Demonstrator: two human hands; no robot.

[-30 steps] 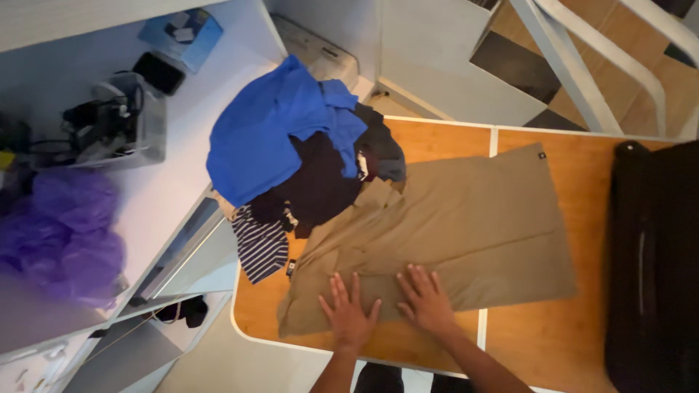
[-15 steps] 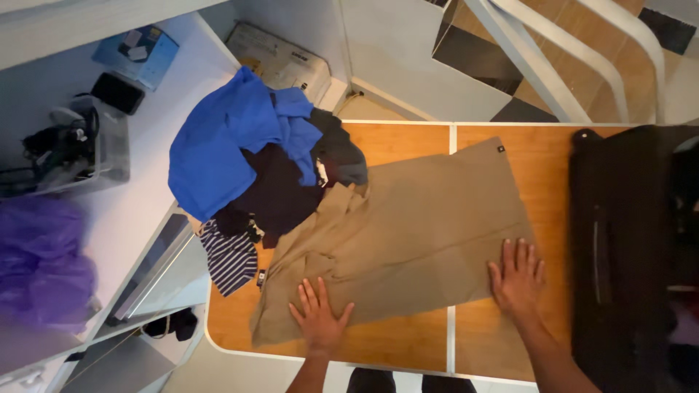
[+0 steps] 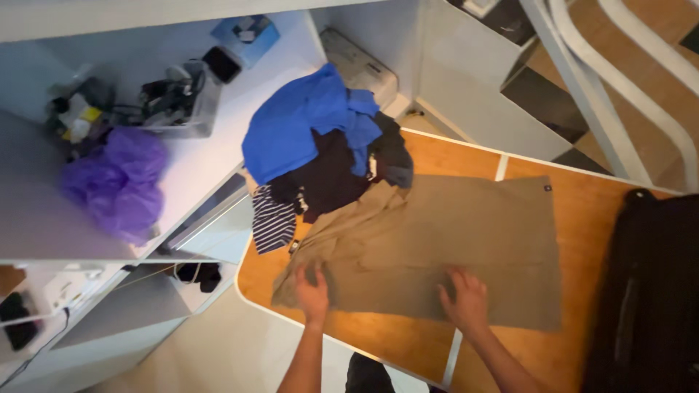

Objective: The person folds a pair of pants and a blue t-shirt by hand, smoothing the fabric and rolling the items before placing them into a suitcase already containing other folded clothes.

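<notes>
A tan garment (image 3: pixel 444 247) lies spread flat on the wooden table (image 3: pixel 575 342). My left hand (image 3: pixel 313 292) presses on its near left corner, fingers apart. On the garment's near edge, toward the middle, rests my right hand (image 3: pixel 464 300), also flat with fingers spread. Neither hand grips anything. Behind the garment sits a pile of clothes: a blue shirt (image 3: pixel 295 124) on top, a dark garment (image 3: pixel 331 175) under it and a striped piece (image 3: pixel 273 222) hanging at the left.
A black bag (image 3: pixel 648 291) lies on the table's right end. Left of the table, a white counter (image 3: pixel 211 160) carries a purple bag (image 3: pixel 113 182), a clear bin of clutter (image 3: pixel 178 98) and a blue box (image 3: pixel 245 33). White railings (image 3: pixel 619 87) stand at the back right.
My right hand has slid left along the garment's near edge from its right side toward the middle. My left hand stays at the near left corner. The view has shifted.
</notes>
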